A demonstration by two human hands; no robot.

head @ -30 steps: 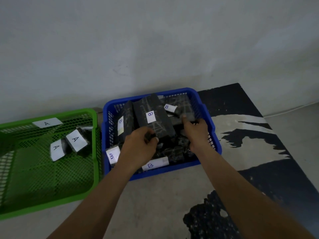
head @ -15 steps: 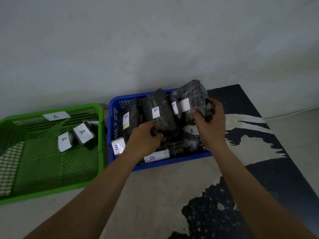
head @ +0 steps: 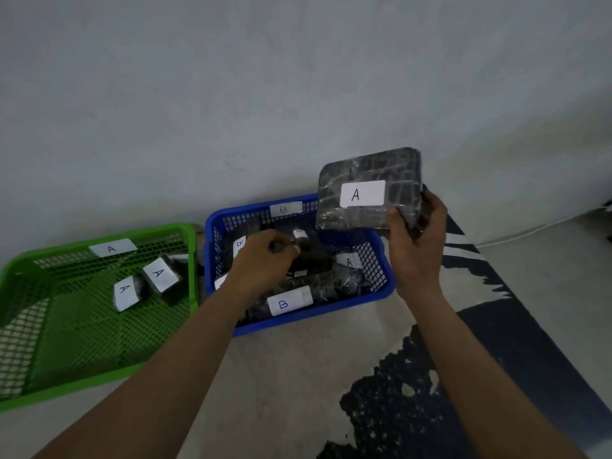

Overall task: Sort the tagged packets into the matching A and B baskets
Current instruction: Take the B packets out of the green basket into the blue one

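Packet tagged A (head: 369,190) clasped in right grip (head: 415,240) above blue basket (head: 381,276); left grip (head: 265,260) state unclear

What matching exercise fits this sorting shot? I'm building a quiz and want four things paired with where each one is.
Things:
1. green basket
2. blue basket
3. large A packet
4. left hand

Places:
a. reaching inside the blue basket
b. held up in the right hand
c. leftmost on the floor
d. between the green basket and the dark mat

Pairs: 1-c, 2-d, 3-b, 4-a
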